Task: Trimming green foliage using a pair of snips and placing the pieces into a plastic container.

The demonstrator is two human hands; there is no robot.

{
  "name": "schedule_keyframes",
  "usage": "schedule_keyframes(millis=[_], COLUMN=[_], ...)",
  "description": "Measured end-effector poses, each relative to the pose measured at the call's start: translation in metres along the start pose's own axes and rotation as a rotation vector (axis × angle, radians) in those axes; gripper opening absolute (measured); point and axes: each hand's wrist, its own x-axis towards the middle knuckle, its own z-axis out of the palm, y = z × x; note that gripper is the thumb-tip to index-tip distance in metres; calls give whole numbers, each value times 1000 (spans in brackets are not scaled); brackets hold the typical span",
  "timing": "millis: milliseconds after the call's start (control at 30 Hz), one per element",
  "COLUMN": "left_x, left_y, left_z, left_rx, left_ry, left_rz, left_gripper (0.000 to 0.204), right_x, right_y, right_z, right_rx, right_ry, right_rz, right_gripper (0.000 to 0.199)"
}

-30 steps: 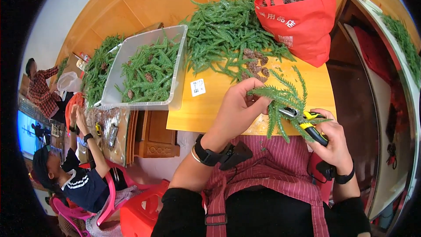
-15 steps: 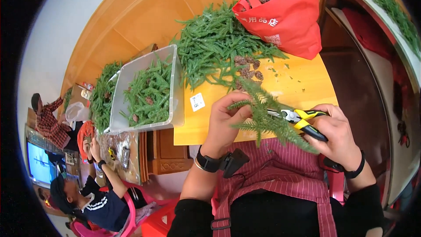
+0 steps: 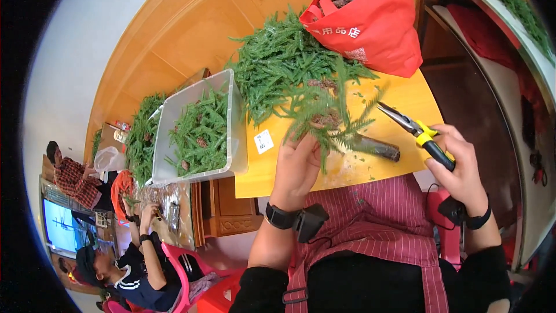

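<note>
My left hand (image 3: 296,159), at the front of the yellow table, pinches the stem end of a green pine sprig (image 3: 356,124). Its needles fan out up and to the right, partly blurred. Brown pine cones (image 3: 325,119) show behind and among the needles; whether one is attached to the sprig I cannot tell. My right hand (image 3: 463,162) is wrapped round the handles of yellow-and-black pliers (image 3: 427,138). The metal jaws point up and left, apart from the sprig. Beneath the sprig's right tips lies a dark cylindrical piece (image 3: 379,148).
A big heap of green sprigs (image 3: 278,58) lies at the back of the table (image 3: 405,98). Behind it stands a red bag (image 3: 376,29) full of pine cones. A clear plastic bin (image 3: 234,133) holds more sprigs at left. Two other people work farther left.
The pliers have come away from the sprig, moving up and right with my right hand. My left hand has swung the sprig up and left, uncovering the dark cylindrical piece.
</note>
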Motion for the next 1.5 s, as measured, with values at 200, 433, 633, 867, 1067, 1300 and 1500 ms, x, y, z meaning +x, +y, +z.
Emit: schedule_keyframes(millis=[200,433,633,867,1067,1300,1500], left_x=[-4,-6,-5,-11,-12,-12,-12], left_y=[-16,-30,-38,-37,-46,-44,-42], left_z=[-3,-1,-9,11,0,1,-3], left_rx=[-247,-560,-610,-392,-514,-440,-467], left_ry=[63,101,64,140,43,33,-72], left_rz=[-22,-83,-71,-8,-9,-76,-97], left_gripper=[28,20,17,23,26,33,27], right_x=[-16,-15,-17,-9,3,7,10], right_y=[-4,-13,-11,-12,-13,-10,-11], right_z=[34,57,59,53,47,43,41], right_rx=[223,290,294,194,-138,-276,-367], right_ry=[-48,-84,-43,-67,-58,-82,-81], right_rz=[176,105,250,85,-174,-214,-229], right_gripper=[19,19,18,15,18,19,17])
